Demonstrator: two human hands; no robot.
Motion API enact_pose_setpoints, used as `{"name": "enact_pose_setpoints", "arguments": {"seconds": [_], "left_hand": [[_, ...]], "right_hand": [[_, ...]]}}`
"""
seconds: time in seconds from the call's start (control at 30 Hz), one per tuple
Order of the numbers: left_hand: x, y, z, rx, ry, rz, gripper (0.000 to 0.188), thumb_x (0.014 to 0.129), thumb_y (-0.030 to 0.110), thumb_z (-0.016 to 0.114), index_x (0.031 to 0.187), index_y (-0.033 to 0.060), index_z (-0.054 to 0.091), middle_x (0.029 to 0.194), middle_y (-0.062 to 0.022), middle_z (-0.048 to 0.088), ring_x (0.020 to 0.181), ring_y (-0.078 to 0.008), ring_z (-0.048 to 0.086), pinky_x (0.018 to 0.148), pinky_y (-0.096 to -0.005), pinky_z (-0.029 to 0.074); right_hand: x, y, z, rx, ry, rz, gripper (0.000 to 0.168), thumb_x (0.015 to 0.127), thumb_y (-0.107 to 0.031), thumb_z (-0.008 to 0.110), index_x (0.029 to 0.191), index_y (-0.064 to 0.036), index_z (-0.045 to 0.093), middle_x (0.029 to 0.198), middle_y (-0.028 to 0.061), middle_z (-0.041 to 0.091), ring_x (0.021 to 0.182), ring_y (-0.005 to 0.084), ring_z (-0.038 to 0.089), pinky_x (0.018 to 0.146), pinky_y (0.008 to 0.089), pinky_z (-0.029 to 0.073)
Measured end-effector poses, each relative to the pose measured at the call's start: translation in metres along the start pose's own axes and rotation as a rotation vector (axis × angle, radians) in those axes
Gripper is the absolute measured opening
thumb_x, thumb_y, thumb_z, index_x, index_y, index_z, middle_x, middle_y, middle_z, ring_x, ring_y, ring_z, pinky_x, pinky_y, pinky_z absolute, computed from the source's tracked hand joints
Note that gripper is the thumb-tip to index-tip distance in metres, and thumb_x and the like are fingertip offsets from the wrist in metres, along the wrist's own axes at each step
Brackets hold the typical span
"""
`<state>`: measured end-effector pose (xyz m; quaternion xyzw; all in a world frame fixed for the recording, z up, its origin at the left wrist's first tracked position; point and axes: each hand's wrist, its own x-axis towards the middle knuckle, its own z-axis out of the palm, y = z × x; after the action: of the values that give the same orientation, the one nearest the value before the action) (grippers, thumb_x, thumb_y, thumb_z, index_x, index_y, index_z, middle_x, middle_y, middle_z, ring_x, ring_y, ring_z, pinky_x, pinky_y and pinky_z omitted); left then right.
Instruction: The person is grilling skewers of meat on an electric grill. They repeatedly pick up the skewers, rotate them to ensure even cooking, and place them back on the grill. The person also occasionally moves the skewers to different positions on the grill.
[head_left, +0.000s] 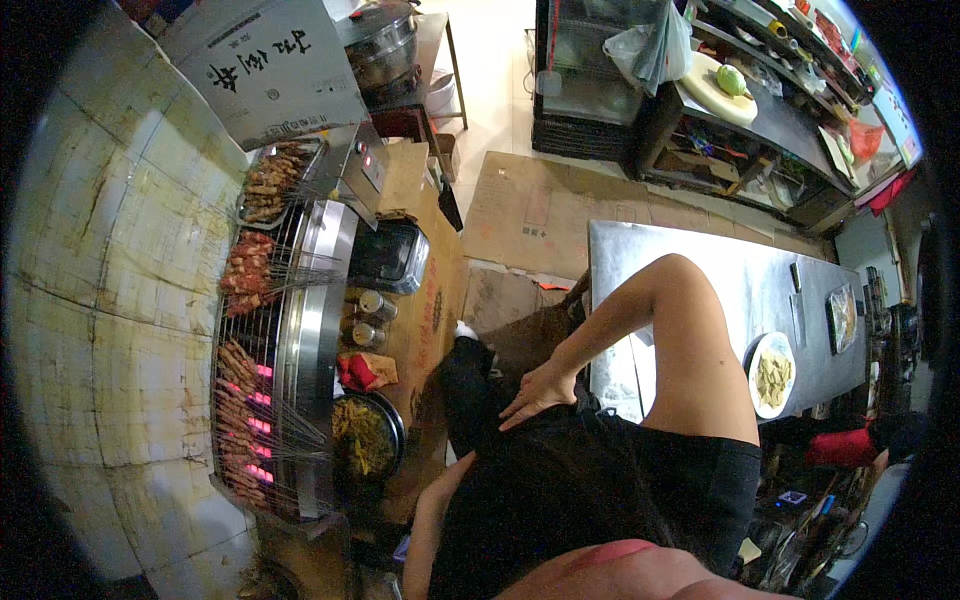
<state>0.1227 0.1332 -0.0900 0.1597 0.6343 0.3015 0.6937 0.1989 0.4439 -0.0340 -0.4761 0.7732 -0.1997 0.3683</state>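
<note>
My right hand (541, 390) rests against my black clothing at the hip, elbow bent outward, fingers extended, holding nothing visible. Part of my left arm shows at the bottom, but its hand is not in view. Before me at left stands a metal electric grill (307, 345) with glowing red elements. Browned meat skewers (238, 420) lie over the glowing part, and redder raw-looking meat skewers (249, 270) lie farther up. A tray of browned skewers (276, 180) sits at its top end. Beside the grill are shaker jars (377, 305) and a black-rimmed bowl of yellowish-green food (364, 435).
A black plastic container (390, 255) stands by the jars. Flattened cardboard (540, 210) covers some floor. A metal table (697, 247) at right holds a plate of pale pieces (772, 375) and a knife (796, 315). Behind are a round cutting board (709, 82) with a green vegetable and a lidded pot (382, 45).
</note>
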Motion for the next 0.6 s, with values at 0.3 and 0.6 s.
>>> {"name": "enact_pose_setpoints", "arguments": {"seconds": [0.3,0.6], "left_hand": [[0.001,0.002,-0.003,0.001,0.022,-0.045,0.055,0.090,0.036,0.037,0.133,0.0043,0.025,0.137,-0.0120,0.027,0.127,-0.0228,0.025,0.102,-0.0374,0.023],[0.004,0.002,-0.006,-0.004,0.042,-0.070,0.055,0.090,0.039,0.036,0.133,0.0051,0.026,0.138,-0.0110,0.026,0.127,-0.0223,0.025,0.103,-0.0379,0.022]], "right_hand": [[-0.006,0.016,-0.001,0.112,0.011,-0.091,0.127,0.044,-0.008,0.077,0.137,-0.017,-0.009,0.141,0.0188,0.007,0.125,0.0351,0.025,0.091,0.0450,0.035],[-0.021,0.020,-0.009,0.103,0.015,-0.118,0.121,0.056,-0.010,0.078,0.137,-0.023,-0.011,0.143,0.0135,0.001,0.125,0.0351,0.026,0.088,0.0521,0.035]]}}
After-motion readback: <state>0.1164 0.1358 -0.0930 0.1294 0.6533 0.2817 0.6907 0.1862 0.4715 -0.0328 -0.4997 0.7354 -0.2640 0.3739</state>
